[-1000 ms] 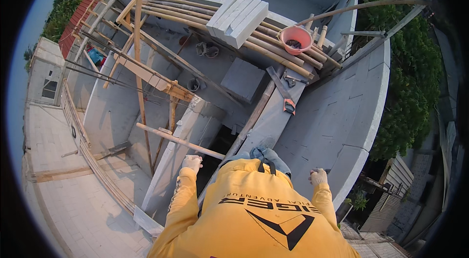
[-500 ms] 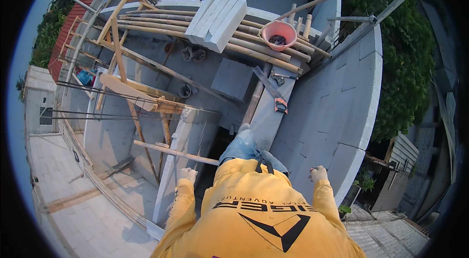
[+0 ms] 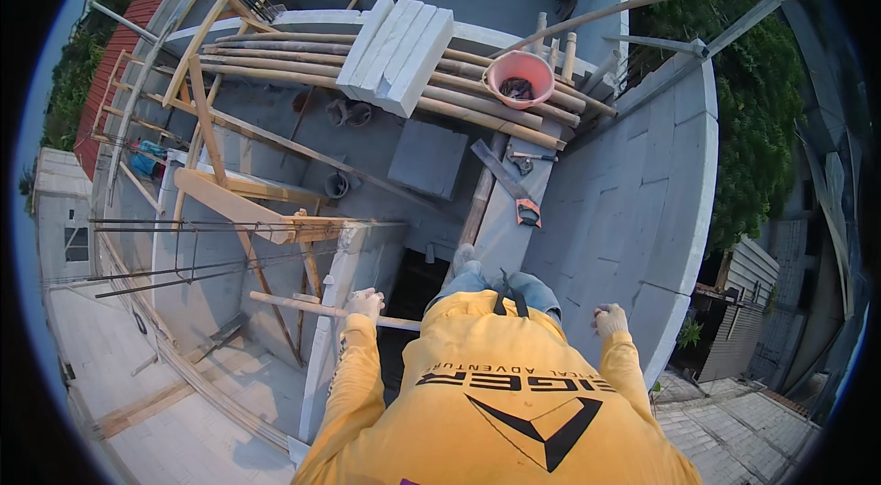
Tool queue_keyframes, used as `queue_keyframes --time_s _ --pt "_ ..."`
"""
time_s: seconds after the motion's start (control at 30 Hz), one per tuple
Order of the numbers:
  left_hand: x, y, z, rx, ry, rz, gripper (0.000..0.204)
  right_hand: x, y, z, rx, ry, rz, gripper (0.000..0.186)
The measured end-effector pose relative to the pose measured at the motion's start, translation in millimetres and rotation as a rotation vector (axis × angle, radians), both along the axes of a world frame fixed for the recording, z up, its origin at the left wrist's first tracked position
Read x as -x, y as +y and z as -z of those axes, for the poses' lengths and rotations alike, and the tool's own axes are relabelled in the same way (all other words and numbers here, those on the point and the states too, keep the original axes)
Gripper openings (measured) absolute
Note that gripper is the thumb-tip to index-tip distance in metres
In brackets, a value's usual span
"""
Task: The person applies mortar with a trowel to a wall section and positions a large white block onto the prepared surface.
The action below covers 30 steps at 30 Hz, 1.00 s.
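My left hand is held out at my side, above a wooden pole and beside the top of a pale block wall; whether it touches either I cannot tell. Its fingers are loosely bent and look empty. My right hand hangs in the air near the long grey block wall, with loosely curled fingers and nothing visible in them. Ahead of my feet, a handsaw with an orange and black handle lies on a grey plank. A hammer-like tool lies beyond it.
Bamboo poles cross ahead, bearing pale blocks and a pink bucket with dark contents. Thin steel rods and a timber frame stand at left. A dark opening drops beside the plank. Trees grow beyond the right wall.
My view has shifted slightly, and the bucket, blocks and saw sit a little lower and further left. My left hand has come forward and up over the pole; the right has moved slightly forward.
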State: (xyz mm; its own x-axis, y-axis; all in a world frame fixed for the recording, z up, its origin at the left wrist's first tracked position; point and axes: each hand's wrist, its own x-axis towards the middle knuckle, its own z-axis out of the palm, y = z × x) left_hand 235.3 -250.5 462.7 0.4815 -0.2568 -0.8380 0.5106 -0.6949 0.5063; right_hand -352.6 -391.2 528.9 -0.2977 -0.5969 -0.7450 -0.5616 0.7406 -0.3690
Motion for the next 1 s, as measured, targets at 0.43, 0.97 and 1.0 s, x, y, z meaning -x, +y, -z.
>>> queue_keyframes --time_s 0.43,0.97,1.0 --pt "-42.3 -41.1 22.3 -0.227 -0.048 0.27 0.03 -11.8 8.1 35.8 -0.103 0.142 -0.115 0.029" --pt "-26.2 -261.2 -18.9 0.024 -0.17 0.211 0.039 -19.1 -203.4 46.4 -0.095 -0.02 0.068 0.03" --pt "-15.9 -284.1 -25.1 0.034 -0.177 0.196 0.041 -1.1 -216.4 61.1 -0.072 0.002 0.005 0.03"
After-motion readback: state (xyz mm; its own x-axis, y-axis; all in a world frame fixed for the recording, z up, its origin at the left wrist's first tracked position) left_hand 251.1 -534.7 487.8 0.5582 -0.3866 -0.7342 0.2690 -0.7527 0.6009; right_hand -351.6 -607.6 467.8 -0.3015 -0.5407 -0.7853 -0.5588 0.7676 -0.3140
